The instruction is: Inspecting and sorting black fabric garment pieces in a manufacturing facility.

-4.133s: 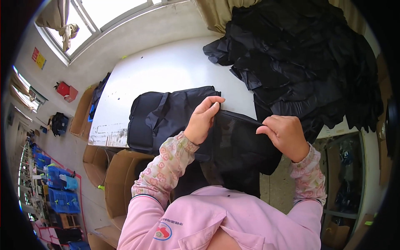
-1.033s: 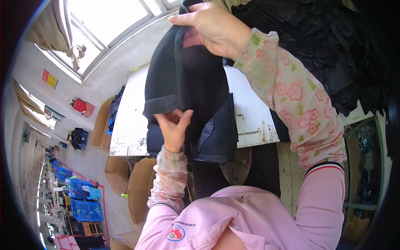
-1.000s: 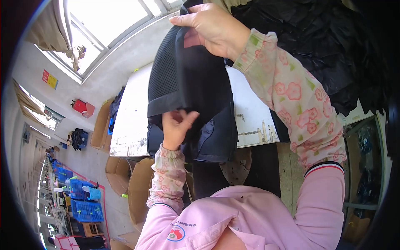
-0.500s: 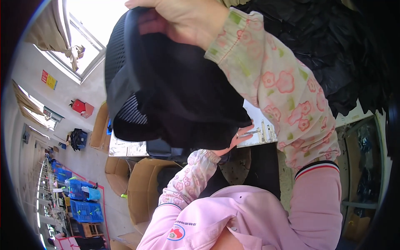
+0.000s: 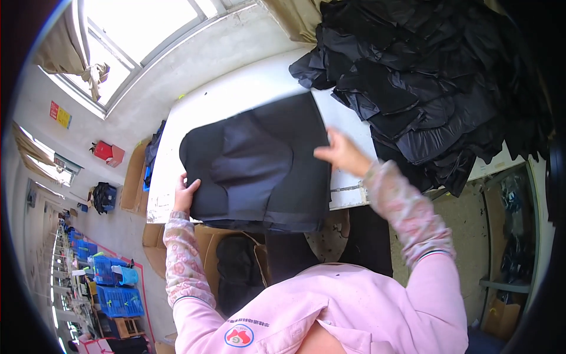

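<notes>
One black fabric panel (image 5: 256,165) lies flat on the white table (image 5: 236,97). Your left hand (image 5: 186,194) grips its left edge. Your right hand (image 5: 342,154) rests open at its right edge.

A garment workshop: a white bench (image 5: 236,100) carries a big heap of black fabric pieces (image 5: 436,88), cardboard boxes (image 5: 230,259) stand on the floor below it, and blue crates (image 5: 109,286) line the long room under large windows (image 5: 141,29).

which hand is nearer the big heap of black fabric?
Right. The right hand is beside the heap of black fabric; the left hand is across the black panel.
</notes>
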Available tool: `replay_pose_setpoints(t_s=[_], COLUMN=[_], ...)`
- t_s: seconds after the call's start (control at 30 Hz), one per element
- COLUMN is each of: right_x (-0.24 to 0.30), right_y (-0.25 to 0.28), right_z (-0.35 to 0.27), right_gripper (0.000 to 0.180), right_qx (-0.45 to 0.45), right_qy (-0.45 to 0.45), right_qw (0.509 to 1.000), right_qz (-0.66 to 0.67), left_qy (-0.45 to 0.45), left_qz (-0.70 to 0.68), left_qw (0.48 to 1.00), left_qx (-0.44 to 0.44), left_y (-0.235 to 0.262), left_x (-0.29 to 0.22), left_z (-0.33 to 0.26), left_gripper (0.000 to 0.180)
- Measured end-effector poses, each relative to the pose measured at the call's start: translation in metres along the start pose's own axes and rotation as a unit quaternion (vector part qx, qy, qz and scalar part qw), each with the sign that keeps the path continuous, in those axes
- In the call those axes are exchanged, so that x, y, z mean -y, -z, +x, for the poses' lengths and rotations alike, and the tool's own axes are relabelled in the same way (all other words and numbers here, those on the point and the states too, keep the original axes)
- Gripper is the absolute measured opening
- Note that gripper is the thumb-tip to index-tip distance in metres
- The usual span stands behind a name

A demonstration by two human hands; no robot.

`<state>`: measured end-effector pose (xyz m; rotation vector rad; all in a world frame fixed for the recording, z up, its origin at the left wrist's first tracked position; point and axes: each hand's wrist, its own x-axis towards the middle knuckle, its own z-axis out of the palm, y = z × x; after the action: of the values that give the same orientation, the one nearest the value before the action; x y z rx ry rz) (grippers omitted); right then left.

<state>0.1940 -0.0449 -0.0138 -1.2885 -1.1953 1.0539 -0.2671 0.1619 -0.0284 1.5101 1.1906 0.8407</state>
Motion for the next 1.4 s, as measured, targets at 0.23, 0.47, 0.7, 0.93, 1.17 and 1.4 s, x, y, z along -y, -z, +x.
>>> replay_pose_setpoints(t_s=[0.23,0.47,0.7,0.93,1.17,1.4], right_x=[-0.174,-0.112,-0.102,-0.113,-0.095,-0.018], right_y=[-0.071,-0.002,0.209,0.246,0.231,0.167], right_z=[0.005,-0.005,0.009,0.032,0.002,-0.081], right_gripper=[0.075,0.052,0.059,0.031,0.029,0.019], right_qx=[-0.168,-0.089,-0.268,-0.161,-0.177,-0.255], right_qy=[-0.053,-0.074,0.022,-0.042,-0.049,0.052], right_qw=[0.983,0.991,0.722,0.648,0.684,0.709], right_qz=[0.054,-0.072,-0.638,-0.743,-0.705,-0.655], left_qy=[-0.355,-0.234,-0.171,-0.602,-0.47,-0.497], left_qz=[0.416,0.468,0.469,0.007,-0.252,-0.249], left_qw=[0.835,0.823,0.81,0.775,0.846,0.825], left_qx=[-0.056,0.221,0.309,0.193,0.011,0.104], left_y=[-0.152,-0.272,-0.245,-0.267,-0.303,-0.312], left_x=[-0.035,0.012,-0.012,-0.237,-0.241,-0.24], left_z=[-0.017,-0.075,-0.059,-0.188,-0.225,-0.233], left_gripper=[0.073,0.087,0.077,0.018,0.022,0.035])
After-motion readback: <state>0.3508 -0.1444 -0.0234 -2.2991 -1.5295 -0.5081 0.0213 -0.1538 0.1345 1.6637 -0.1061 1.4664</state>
